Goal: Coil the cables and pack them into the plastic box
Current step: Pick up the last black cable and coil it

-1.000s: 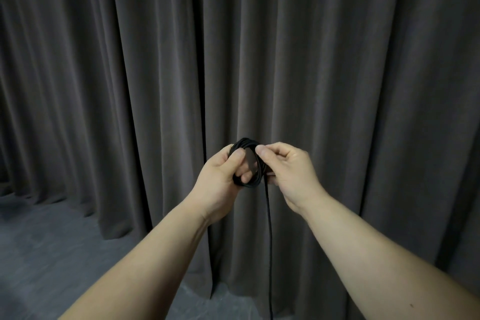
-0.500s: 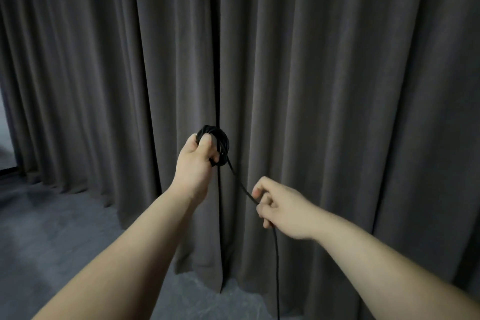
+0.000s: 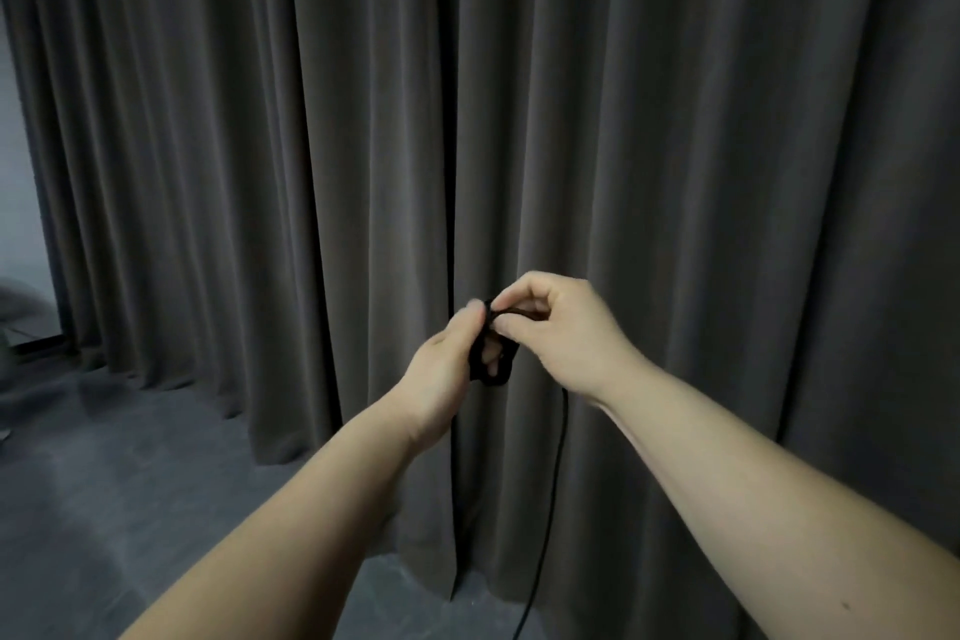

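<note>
A dark pleated curtain (image 3: 675, 146) fills the far scene above a grey floor (image 3: 104, 483). The left hand (image 3: 447, 374) grips a small coil of black cable (image 3: 491, 359). The right hand (image 3: 561, 327) pinches a strand at the coil's top; the free tail hangs down. Step in hand: coiling. The next move likely calls for laying another loop. No plastic box is visible.

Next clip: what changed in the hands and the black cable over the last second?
The right hand, out along the strand half a second ago, came back up to the black cable coil with a new loop. The left hand kept holding the coil; the loose tail still hangs before the grey curtain.
</note>
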### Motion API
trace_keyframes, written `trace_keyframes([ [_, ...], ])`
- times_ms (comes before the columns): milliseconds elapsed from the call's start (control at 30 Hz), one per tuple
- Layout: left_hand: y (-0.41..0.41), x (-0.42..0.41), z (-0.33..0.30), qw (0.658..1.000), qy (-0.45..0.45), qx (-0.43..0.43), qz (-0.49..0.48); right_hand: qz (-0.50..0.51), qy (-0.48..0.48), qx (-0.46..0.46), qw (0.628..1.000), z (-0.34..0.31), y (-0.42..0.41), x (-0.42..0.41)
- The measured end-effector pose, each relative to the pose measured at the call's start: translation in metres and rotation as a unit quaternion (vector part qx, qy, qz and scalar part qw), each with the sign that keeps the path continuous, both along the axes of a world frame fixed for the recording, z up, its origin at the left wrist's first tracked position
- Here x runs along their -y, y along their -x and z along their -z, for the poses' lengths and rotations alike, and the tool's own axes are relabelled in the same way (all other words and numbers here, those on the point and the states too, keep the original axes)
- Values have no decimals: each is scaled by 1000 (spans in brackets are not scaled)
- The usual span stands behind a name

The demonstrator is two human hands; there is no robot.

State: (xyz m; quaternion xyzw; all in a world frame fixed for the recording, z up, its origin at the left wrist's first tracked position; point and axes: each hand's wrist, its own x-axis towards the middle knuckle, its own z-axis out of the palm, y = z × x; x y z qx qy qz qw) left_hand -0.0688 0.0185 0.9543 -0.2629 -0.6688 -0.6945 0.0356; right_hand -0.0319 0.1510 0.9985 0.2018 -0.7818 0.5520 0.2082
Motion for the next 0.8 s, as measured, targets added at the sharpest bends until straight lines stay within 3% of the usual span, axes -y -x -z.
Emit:
trace_keyframes([
  [233,5,3,1,995,43,-83,28,44,46,14,998,2,9,-13],
  [467,10,2,4,995,19,-75,60,22,96,-10,995,1,16,-25],
  [700,12,-1,7,997,-14,-69,31,136,-105,-120,978,20,13,-28],
  [800,11,-3,8,997,-27,-69,21,117,-155,-127,973,30,11,-26],
])
